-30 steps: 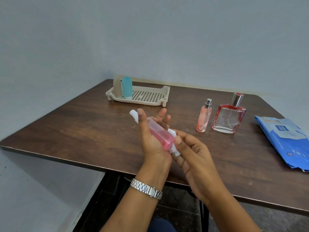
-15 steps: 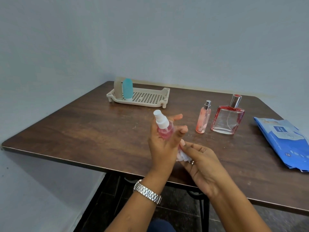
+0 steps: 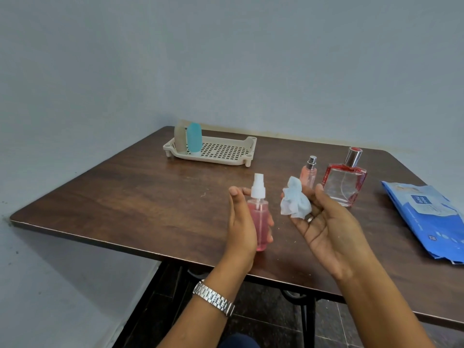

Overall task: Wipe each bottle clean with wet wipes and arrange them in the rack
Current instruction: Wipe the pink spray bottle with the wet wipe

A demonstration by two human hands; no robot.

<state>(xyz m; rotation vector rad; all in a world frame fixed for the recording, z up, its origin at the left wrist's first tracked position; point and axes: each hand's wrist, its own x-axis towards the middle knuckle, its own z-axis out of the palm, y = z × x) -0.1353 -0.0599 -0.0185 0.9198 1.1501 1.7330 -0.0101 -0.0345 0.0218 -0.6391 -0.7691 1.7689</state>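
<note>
Parting from the bottle's base, where it was rubbing half a second ago, the right hand (image 3: 326, 227) is now lifting clear to the right. Its fingers (image 3: 301, 223) are curling loosely under a crumpled wet wipe (image 3: 295, 202), with the thumb closing on it from behind. The left hand (image 3: 241, 222) is wrapping its fingers (image 3: 270, 221) round the pink spray bottle (image 3: 259, 222), thumb on the near side, fingertips showing past the far side. It is holding the bottle upright above the near edge of the counter (image 3: 125, 197), white pump on top and apart from the wipe. A metal watch (image 3: 213, 298) is sitting on the left wrist.

Further out, a slim peach spray bottle (image 3: 310, 174) and a square glass perfume bottle (image 3: 345, 184) are standing side by side right of the middle, just beyond the right hand. A blue wet-wipes pack (image 3: 426, 217) is lying at the right edge. The rack (image 3: 213, 160) is sitting by the far edge, toward the far left corner, with a beige bottle (image 3: 179, 141) and a teal bottle (image 3: 194, 140) standing at its left end.

Wiping of the pink bottle seems to be finishing. The likely next move is carrying it across to the rack, which calls for keeping it upright and setting it down beside the teal bottle without knocking either neighbour.
</note>
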